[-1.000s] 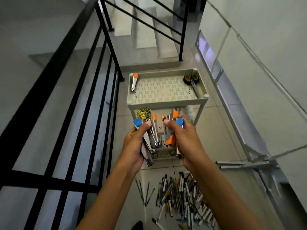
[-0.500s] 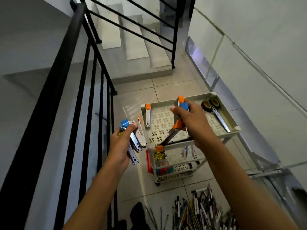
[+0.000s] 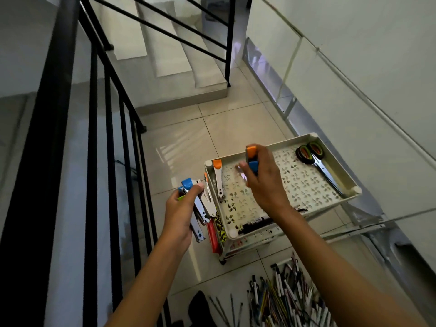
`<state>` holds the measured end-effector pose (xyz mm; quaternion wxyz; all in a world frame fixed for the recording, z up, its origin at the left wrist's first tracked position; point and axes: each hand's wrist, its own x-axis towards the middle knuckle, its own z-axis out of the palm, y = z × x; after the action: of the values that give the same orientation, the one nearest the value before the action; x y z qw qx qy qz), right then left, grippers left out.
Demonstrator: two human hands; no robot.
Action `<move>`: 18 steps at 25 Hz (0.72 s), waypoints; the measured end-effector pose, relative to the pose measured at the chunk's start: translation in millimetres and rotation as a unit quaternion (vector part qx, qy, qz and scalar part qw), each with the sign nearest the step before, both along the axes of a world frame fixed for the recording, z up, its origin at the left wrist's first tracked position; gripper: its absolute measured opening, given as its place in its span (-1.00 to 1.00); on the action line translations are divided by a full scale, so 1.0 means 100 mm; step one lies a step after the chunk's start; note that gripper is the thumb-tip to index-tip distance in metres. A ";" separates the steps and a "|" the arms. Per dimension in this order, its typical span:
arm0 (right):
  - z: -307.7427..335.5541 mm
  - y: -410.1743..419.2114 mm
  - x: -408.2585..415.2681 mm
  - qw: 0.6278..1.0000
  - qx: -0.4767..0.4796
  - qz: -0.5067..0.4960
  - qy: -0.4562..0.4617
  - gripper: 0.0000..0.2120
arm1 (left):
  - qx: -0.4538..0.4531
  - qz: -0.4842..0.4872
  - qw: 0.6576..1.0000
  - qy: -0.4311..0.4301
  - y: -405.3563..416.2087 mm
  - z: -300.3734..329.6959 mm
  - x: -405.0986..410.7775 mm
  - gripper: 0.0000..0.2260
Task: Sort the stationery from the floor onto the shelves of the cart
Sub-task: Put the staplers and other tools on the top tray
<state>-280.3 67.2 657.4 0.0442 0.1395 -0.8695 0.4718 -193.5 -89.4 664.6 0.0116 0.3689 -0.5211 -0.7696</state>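
Observation:
A white cart [image 3: 354,193] stands on the tiled floor, its perforated top shelf holding an orange-capped stapler [image 3: 218,178] at the left and a pair of scissors [image 3: 316,161] at the right. My left hand [image 3: 180,213] grips a bundle of metal staplers with blue and green caps [image 3: 197,204], just left of the cart. My right hand [image 3: 264,182] hovers over the top shelf, gripping staplers with orange and blue caps [image 3: 252,159]. Lower shelves are mostly hidden.
A heap of pens and markers [image 3: 290,300] lies on the floor at the bottom. A black stair railing [image 3: 113,147] runs along the left, steps rise behind, and a white wall [image 3: 354,67] with a metal frame closes the right side.
My view has risen, looking down on the cart's top shelf. My right hand moved forward over the shelf with its staplers; my left hand stayed left of the cart with its bundle.

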 end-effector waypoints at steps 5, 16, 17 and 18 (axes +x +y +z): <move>-0.17 -0.02 0.01 0.987 0.130 0.041 -0.083 -0.62 | -0.007 0.005 1.000 -0.019 0.04 -0.10 -0.05 -0.80; -0.18 -0.04 0.09 0.966 0.197 -0.018 -0.165 -0.51 | -0.025 -0.023 0.998 -0.045 0.02 -0.22 -0.11 -0.85; -0.18 -0.06 0.09 0.963 0.222 -0.020 -0.149 -0.57 | -0.025 -0.024 0.998 -0.044 0.01 -0.21 -0.11 -0.84; -0.17 -0.08 0.09 0.961 0.239 -0.023 -0.135 -0.63 | -0.026 -0.026 0.998 -0.044 0.00 -0.22 -0.11 -0.83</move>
<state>-271.5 59.4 640.8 -0.0979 0.0612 -0.9577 0.2637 -204.5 -89.1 643.1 -0.0219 0.3881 -0.5506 -0.7387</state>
